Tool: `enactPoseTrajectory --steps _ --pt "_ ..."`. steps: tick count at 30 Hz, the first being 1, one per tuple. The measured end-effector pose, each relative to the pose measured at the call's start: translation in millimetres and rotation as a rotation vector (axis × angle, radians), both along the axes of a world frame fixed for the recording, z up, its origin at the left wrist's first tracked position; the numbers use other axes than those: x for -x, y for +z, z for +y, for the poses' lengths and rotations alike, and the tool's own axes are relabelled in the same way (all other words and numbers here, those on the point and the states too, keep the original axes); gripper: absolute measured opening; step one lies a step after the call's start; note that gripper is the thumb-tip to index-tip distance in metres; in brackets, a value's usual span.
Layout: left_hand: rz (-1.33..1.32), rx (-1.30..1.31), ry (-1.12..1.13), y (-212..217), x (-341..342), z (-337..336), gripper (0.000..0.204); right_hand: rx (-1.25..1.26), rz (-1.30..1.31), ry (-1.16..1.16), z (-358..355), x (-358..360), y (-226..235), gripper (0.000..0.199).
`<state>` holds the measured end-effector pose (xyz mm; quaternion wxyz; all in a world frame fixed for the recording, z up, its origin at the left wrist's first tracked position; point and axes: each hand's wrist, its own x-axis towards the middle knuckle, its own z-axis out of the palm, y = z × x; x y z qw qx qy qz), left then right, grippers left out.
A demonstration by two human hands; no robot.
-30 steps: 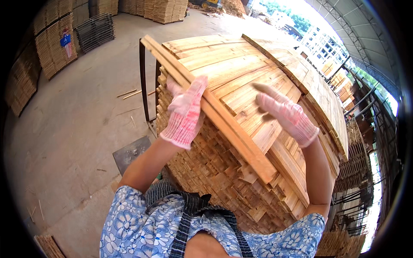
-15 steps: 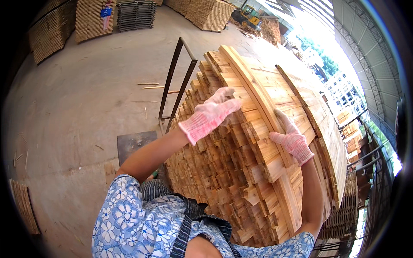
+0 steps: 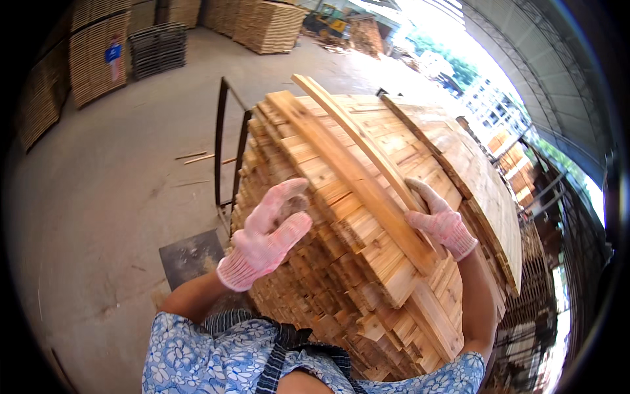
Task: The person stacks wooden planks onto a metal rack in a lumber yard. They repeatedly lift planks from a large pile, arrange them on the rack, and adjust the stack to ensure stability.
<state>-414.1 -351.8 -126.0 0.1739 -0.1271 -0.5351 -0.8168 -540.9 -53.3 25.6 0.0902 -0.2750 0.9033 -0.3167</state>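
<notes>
A tall stack of short sawn wooden boards [image 3: 371, 231] stands in front of me, its uneven board ends facing my left side. Across its top lies a long flat plank [image 3: 341, 172]. My right hand [image 3: 446, 223], in a pale pink knit glove, is closed on the near end of a second long, narrow plank [image 3: 354, 131]. That plank is tipped up on edge, just right of the flat one. My left hand [image 3: 266, 240], gloved alike, hovers beside the stack's left edge with thumb and fingers apart, holding nothing.
A dark metal frame [image 3: 220, 148] rises at the stack's far left corner. Another long strip [image 3: 433, 148] crosses the stack farther right. A dark plate [image 3: 191, 257] lies on the floor at left. Lumber piles [image 3: 272, 29], a person [image 3: 113, 56] and a yellow vehicle [image 3: 328, 25] are far off.
My left hand has drawn back from the boards, toward me and leftward. One plank has separated from the other and is raised on edge in my right hand. The whole view has shifted.
</notes>
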Motion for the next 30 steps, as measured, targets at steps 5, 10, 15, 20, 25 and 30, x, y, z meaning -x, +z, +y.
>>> enactPoseTrajectory --steps 5,10,15,20,25,30 --pt "0.228 0.134 0.036 5.4 15.8 -3.3 0.06 0.027 0.181 -0.184 63.5 104.0 6.9 0.075" --pt "0.375 0.497 -0.007 15.7 23.1 -22.7 0.065 -0.375 0.24 -0.3 116.4 195.7 -5.6 0.066" --pt "0.333 0.554 -0.024 1.2 24.5 -36.9 0.061 -0.18 0.217 -0.314 106.8 215.4 -22.2 0.058" --pt "0.3 0.533 -0.147 -10.4 33.6 -28.4 0.061 -0.45 0.372 -0.353 138.8 215.8 -22.0 0.065" --pt "0.356 0.485 -0.31 -21.4 23.8 -11.2 0.062 -0.358 0.565 -0.383 128.2 188.7 -5.9 0.064" --pt "0.66 0.465 -0.636 -15.4 24.4 41.9 0.063 -0.529 0.443 -0.522 192.8 29.4 47.9 0.055"
